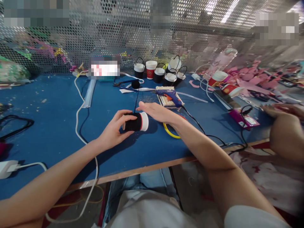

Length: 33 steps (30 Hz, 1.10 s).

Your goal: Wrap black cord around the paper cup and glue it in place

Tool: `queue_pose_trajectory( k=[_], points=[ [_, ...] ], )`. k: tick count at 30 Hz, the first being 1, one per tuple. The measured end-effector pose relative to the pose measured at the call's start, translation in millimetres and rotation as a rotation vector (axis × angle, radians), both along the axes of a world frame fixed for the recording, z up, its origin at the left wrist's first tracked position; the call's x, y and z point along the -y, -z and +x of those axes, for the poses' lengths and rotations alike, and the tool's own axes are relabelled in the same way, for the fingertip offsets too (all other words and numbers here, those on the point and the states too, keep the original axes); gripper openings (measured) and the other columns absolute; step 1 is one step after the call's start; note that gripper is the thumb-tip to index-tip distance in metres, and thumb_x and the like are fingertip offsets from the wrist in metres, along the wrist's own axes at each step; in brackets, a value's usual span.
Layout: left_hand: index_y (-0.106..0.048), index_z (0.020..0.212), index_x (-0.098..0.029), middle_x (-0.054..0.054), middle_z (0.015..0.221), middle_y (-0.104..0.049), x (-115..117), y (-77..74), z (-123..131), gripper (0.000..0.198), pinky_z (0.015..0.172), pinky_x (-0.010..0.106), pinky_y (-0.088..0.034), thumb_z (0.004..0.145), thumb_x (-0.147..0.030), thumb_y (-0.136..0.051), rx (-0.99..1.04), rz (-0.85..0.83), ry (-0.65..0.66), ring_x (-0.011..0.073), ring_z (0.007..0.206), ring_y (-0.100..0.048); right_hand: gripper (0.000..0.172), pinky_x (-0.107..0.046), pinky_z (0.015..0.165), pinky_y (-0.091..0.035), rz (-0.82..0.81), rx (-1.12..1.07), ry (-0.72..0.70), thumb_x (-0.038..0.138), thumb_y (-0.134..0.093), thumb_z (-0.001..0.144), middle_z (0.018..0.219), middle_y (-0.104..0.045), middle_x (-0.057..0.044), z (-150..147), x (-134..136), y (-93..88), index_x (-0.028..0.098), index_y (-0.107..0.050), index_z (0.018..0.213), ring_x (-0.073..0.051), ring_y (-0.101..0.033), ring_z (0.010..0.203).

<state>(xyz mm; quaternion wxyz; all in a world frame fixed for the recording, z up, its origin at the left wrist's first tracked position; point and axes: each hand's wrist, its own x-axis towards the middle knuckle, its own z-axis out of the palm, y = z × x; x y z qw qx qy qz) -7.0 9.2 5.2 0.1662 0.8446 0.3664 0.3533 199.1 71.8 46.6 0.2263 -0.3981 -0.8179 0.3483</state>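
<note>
My left hand (116, 128) is wrapped round a paper cup (133, 122) lying on its side, its white rim to the right. Black yarn covers most of the cup, with a red band showing near the rim. A black strand runs from the cup up to a small ball of black yarn (135, 84) on the blue table (59, 107). My right hand (155, 111) is just right of the strand, above the cup's rim, with its fingers stretched out. Whether its fingertips touch the strand is unclear.
Black-wrapped cups with handles (159, 75) and a red cup (151, 70) stand at the back. A blue glue gun (169, 95) lies on sticks, near a yellow ring (171, 133). White cable (77, 117) crosses the left. Another person's arm (285, 136) is at right.
</note>
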Motion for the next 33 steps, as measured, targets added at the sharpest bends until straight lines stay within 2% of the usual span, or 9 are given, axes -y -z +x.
queue_pose_trajectory(
  k=[3,7,13,16,20,24,33],
  points=[
    [-0.048,0.116,-0.023,0.011,0.125,-0.042,2,-1.5,1,0.039,0.099,0.043,-0.039,0.079,-0.016,-0.059,-0.043,0.037,0.031,0.0232,0.119,-0.043,0.042,-0.028,0.076,-0.043,-0.114,-0.154,-0.064,0.055,-0.046,0.082,0.085,-0.066,-0.003,-15,0,7.7,0.017,-0.066,0.083,-0.015,-0.058,0.083],
    [-0.045,0.122,-0.022,0.011,0.124,-0.044,2,-1.8,1,0.045,0.100,0.041,-0.038,0.079,-0.021,-0.061,-0.006,-0.011,0.072,0.0229,0.119,-0.043,0.028,-0.027,0.070,-0.043,-0.090,-0.328,0.046,0.044,-0.060,0.075,0.076,-0.062,0.000,-12,-1,11.6,0.016,-0.061,0.078,-0.012,-0.055,0.072],
    [-0.037,0.131,-0.021,0.011,0.123,-0.049,1,3.3,3,0.066,0.091,0.037,-0.047,0.074,-0.029,-0.067,0.191,-0.353,0.035,0.0229,0.111,-0.051,0.022,-0.025,0.065,-0.042,0.005,-0.454,0.147,0.037,-0.060,0.077,0.072,-0.059,0.001,4,2,2.8,0.016,-0.054,0.073,-0.009,-0.052,0.065],
    [-0.042,0.126,-0.018,0.011,0.120,-0.053,2,2.5,6,0.062,0.087,0.035,-0.049,0.071,-0.032,-0.069,0.236,-0.509,0.024,0.0211,0.102,-0.057,0.025,-0.023,0.058,-0.040,0.043,-0.485,0.213,0.039,-0.059,0.078,0.066,-0.058,0.002,7,2,0.8,0.018,-0.049,0.069,-0.007,-0.048,0.058],
    [-0.047,0.120,-0.015,0.009,0.108,-0.059,4,-1.4,8,0.057,0.081,0.034,-0.051,0.071,-0.035,-0.068,0.234,-0.604,0.025,0.0180,0.088,-0.060,0.028,-0.022,0.053,-0.037,0.093,-0.485,0.223,0.041,-0.058,0.080,0.061,-0.057,0.003,8,0,1.7,0.019,-0.046,0.067,-0.007,-0.046,0.054],
    [-0.047,0.119,-0.016,0.009,0.109,-0.057,5,-3.2,7,0.055,0.081,0.033,-0.051,0.072,-0.035,-0.068,0.181,-0.584,0.049,0.0175,0.089,-0.059,0.029,-0.022,0.051,-0.035,0.140,-0.455,0.223,0.042,-0.057,0.080,0.060,-0.055,0.003,8,-1,1.9,0.019,-0.045,0.067,-0.006,-0.045,0.052],
    [-0.046,0.122,-0.019,0.008,0.108,-0.052,12,-8.6,6,0.054,0.077,0.026,-0.048,0.074,-0.033,-0.067,0.044,-0.323,0.106,0.0169,0.094,-0.054,0.028,-0.024,0.053,-0.036,0.164,-0.380,0.198,0.038,-0.054,0.082,0.059,-0.055,0.003,4,1,4.8,0.019,-0.043,0.066,-0.008,-0.047,0.055]
  ],
)
